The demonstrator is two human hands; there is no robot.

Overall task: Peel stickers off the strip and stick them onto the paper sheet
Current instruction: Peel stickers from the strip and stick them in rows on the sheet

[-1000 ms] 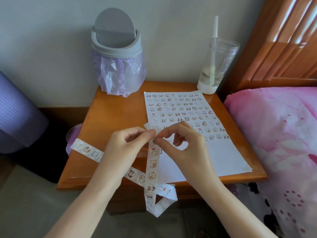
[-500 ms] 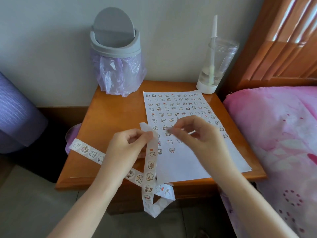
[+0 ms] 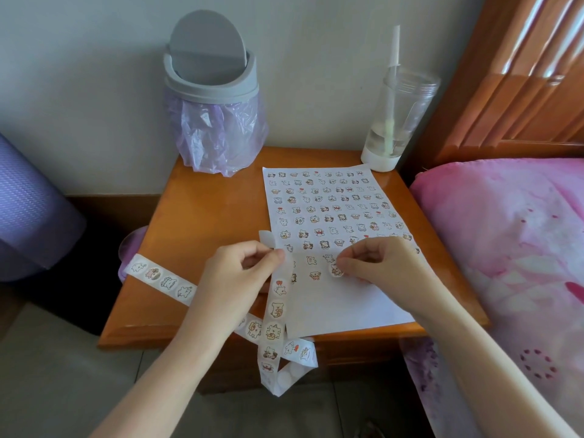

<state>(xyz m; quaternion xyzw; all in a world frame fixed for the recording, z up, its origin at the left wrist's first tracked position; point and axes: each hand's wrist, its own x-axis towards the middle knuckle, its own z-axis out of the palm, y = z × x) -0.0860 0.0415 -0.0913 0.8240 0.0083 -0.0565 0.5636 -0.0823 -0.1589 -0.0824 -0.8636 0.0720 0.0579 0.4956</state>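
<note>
A white paper sheet (image 3: 341, 308) lies on the wooden nightstand (image 3: 202, 248), its upper two thirds filled with rows of small cartoon stickers. My left hand (image 3: 240, 273) pinches the sticker strip (image 3: 278, 311) near its top end; the strip hangs over the table's front edge, loops back and trails off to the left. My right hand (image 3: 379, 263) is over the sheet, its fingertips pinching a round sticker (image 3: 336, 269) at the end of the lowest row, at or just above the paper.
A grey swing-lid bin (image 3: 211, 99) with a purple liner stands at the back left. At the back right is a clear cup (image 3: 395, 121) with a straw. A pink bed (image 3: 512, 263) borders the right side, a purple roll (image 3: 28, 210) the left.
My right hand peeled a sticker from the strip's top end and carried it right and down to the sheet. My left hand stayed holding the strip.
</note>
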